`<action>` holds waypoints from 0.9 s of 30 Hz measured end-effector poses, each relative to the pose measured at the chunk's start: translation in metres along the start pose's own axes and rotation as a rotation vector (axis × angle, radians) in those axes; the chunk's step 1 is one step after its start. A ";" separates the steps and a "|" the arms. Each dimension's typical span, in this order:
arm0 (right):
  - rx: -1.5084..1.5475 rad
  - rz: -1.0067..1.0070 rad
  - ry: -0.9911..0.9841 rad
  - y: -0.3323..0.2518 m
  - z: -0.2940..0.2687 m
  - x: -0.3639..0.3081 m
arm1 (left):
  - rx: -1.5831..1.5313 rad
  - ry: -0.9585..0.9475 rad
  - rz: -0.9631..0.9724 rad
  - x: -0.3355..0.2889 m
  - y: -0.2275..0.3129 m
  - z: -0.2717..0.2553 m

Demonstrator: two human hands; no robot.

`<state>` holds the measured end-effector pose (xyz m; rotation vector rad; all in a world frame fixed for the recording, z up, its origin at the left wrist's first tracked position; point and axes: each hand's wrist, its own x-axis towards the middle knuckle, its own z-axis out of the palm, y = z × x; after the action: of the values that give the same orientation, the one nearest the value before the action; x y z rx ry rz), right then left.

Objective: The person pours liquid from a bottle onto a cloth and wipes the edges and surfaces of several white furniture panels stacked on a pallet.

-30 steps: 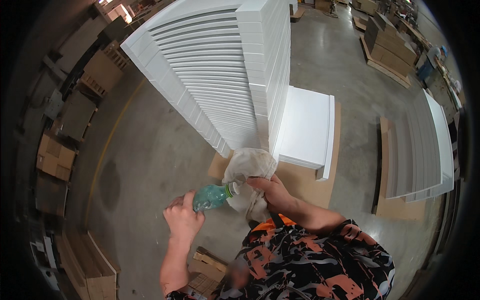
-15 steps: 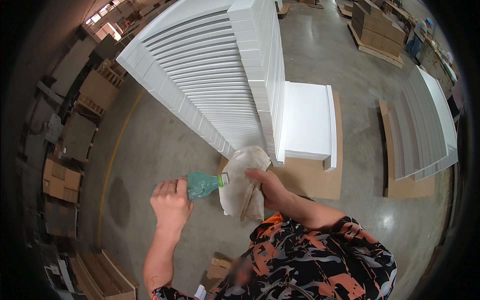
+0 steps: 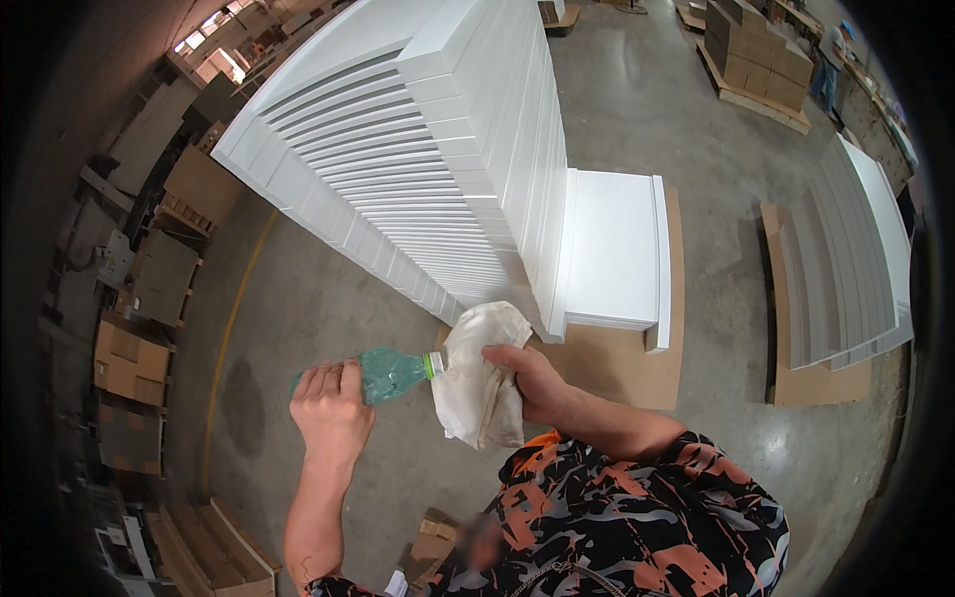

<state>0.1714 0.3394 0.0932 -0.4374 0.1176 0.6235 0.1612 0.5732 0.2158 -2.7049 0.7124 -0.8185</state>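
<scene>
My left hand (image 3: 330, 396) is wrapped round a green clear plastic bottle (image 3: 393, 376), tipped on its side with its capped neck pointing right. The neck's end touches or nearly touches a whitish cloth (image 3: 473, 383). My right hand (image 3: 529, 378) grips this cloth from its right side, thumb on top; the other fingers are hidden behind it. Just beyond the cloth stands a tall stack of white panels (image 3: 398, 169) with raised edges and slots between them.
Right of the tall stack, lower white panels (image 3: 615, 244) lie on a brown board (image 3: 637, 368). Grey-white panels (image 3: 846, 269) stand farther right on another board. Cardboard boxes (image 3: 129, 358) line the left. A person (image 3: 829, 65) stands far right by a bench, near stacked brown boxes (image 3: 756, 65).
The view has shifted slightly, so the white stack looks larger and turned. My left hand and the bottle have moved a little left; the cloth hangs somewhat lower in the picture.
</scene>
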 end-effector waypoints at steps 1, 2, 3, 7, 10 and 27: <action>0.011 0.015 -0.005 -0.001 -0.001 0.000 | 0.003 -0.006 -0.004 0.001 0.002 0.000; 0.021 0.029 -0.010 -0.001 -0.004 0.000 | 0.011 -0.009 -0.005 0.002 0.004 0.000; 0.027 0.026 -0.016 -0.005 -0.005 0.000 | 0.017 0.001 0.003 0.006 0.007 0.001; 0.238 0.066 -0.212 -0.013 -0.014 0.002 | -0.048 -0.129 -0.172 0.007 0.021 0.009; 0.066 0.018 -0.114 -0.031 -0.002 -0.011 | -0.256 -0.312 -0.594 -0.014 0.030 0.026; -1.240 -1.824 -0.020 -0.173 0.054 0.095 | -1.320 0.113 -1.440 -0.109 0.122 0.055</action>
<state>0.3486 0.2883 0.1822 -1.4308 -0.6945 -1.2296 0.0658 0.5285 0.0785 -4.1688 -1.5541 -0.7792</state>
